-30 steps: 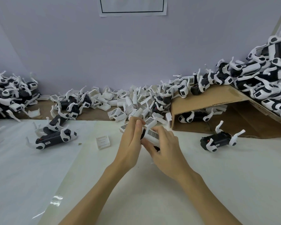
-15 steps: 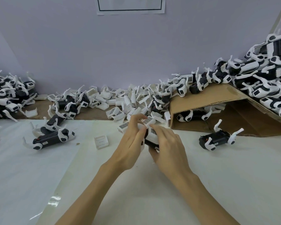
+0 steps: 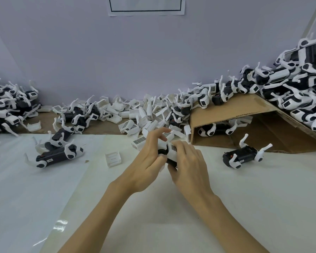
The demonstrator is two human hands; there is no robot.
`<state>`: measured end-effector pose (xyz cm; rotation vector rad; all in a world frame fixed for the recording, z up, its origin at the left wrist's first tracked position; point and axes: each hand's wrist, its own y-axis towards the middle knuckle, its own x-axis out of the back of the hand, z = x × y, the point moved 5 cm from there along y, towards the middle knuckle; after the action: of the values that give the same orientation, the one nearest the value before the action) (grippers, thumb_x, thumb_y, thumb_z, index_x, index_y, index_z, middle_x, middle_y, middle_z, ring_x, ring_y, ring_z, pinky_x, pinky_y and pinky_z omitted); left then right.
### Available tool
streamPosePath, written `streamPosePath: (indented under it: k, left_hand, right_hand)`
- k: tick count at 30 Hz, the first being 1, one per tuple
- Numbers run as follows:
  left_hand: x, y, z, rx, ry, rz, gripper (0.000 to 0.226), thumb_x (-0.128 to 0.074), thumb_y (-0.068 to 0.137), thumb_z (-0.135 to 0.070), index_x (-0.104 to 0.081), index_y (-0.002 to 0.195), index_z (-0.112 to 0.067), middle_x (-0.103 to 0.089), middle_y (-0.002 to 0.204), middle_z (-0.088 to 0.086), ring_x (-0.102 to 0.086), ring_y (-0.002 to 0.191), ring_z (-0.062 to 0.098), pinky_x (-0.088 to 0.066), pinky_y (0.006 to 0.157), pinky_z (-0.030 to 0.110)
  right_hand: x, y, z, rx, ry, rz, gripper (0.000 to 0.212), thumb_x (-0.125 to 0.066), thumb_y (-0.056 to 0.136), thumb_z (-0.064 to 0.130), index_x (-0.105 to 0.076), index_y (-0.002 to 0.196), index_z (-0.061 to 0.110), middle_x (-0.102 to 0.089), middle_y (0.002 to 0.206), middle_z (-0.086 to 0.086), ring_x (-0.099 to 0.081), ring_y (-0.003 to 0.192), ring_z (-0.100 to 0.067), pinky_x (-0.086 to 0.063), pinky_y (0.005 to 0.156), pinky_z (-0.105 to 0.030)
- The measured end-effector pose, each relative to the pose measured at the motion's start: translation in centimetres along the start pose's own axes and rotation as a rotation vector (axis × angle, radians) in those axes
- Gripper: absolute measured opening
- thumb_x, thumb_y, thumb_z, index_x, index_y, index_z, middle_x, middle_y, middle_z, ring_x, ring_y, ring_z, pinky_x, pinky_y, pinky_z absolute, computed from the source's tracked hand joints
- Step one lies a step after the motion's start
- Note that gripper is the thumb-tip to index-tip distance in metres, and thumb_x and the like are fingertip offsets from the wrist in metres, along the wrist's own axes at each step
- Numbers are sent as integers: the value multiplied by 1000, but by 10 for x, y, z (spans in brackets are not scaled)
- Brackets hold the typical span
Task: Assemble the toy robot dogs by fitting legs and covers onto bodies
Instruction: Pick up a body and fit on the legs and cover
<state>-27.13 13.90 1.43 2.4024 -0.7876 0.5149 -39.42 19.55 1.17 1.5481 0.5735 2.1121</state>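
Observation:
Both hands meet over the middle of the table around one toy dog body (image 3: 169, 153), black with a white barcoded cover on it. My left hand (image 3: 148, 161) grips its left end, thumb and fingers curled round it. My right hand (image 3: 189, 165) wraps the right end, fingers over the cover. Much of the body is hidden by the fingers. A loose white cover (image 3: 113, 158) lies just left of the hands. One black-bodied dog with white legs (image 3: 243, 156) lies to the right, two more (image 3: 57, 154) to the left.
A heap of loose white covers (image 3: 144, 115) runs along the back edge. Piles of dogs sit at far left (image 3: 7, 106) and on a tilted cardboard sheet (image 3: 244, 110) at right. A white sheet (image 3: 226, 207) covers the table.
The hands have shifted slightly and pressed closer together on the body; the barcoded cover is now more hidden under my right fingers. Nothing else on the table moved.

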Motion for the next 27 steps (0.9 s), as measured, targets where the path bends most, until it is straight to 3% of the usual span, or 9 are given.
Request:
streamPosePath:
  k: [5,9,11,14,16,17,19,23,27]
  left_hand:
    - [-1,0,-2,-34,70,-10,58,-41,96,-28,-25,148,-49,-40,133,-6,-51,93,13,-41,80,17]
    - [3,3,2,-61,142,-31,53,-55,104,-47,-34,151,-38,-42,132,-6,-55,111,9,-44,91,13]
    - [8,4,3,-83,160,-51,53,-62,103,-40,-40,150,-31,-47,132,-5,-55,120,10,-43,96,13]
    - [17,3,2,-148,178,-78,48,-67,102,-30,-48,145,-25,-51,132,-7,-56,123,16,-45,99,21]
    - [16,3,0,-195,204,-45,43,-67,102,-26,-49,141,-25,-50,134,-9,-54,126,18,-44,101,23]
    - [15,3,0,-209,208,-21,43,-65,102,-24,-49,141,-24,-49,135,-10,-53,128,19,-43,103,23]
    - [13,4,3,-192,181,1,45,-62,101,-25,-48,143,-26,-47,139,-11,-50,134,19,-42,106,24]
    - [23,6,12,-60,108,-155,56,-66,99,-53,-47,148,-34,-45,141,-18,-44,141,13,-37,112,17]
    - [31,7,18,-35,83,-177,43,-79,92,-54,-63,127,-33,-67,117,-15,-63,114,16,-47,92,15]
  right_hand:
    - [-7,0,-3,41,23,-10,40,-82,81,10,-61,116,11,-66,99,-1,-64,92,-27,-50,80,-39]
    - [-11,2,-6,55,85,38,44,-76,89,15,-59,130,14,-66,114,2,-62,108,-22,-46,91,-35]
    - [-8,5,-11,37,349,136,51,-73,91,21,-55,140,23,-65,123,7,-58,116,-16,-47,97,-32]
    - [-2,8,-19,-57,831,402,40,-61,98,30,-57,135,45,-70,118,8,-66,109,-16,-58,88,-32]
    - [-2,8,-27,-104,913,495,37,-54,101,33,-57,137,44,-72,120,7,-66,115,-17,-55,98,-40]
    - [-3,8,-29,-112,898,505,38,-52,102,34,-57,139,43,-72,119,10,-65,117,-13,-52,102,-37]
    - [-6,10,-34,-96,800,450,37,-58,105,34,-56,141,40,-71,116,11,-64,115,-7,-49,102,-30]
    - [-1,12,-35,-94,659,195,51,-80,89,43,-58,135,43,-61,118,17,-58,116,-2,-46,98,-17]
    - [11,11,-25,69,472,-27,44,-84,86,40,-67,124,28,-62,114,22,-45,115,14,-41,96,-23]
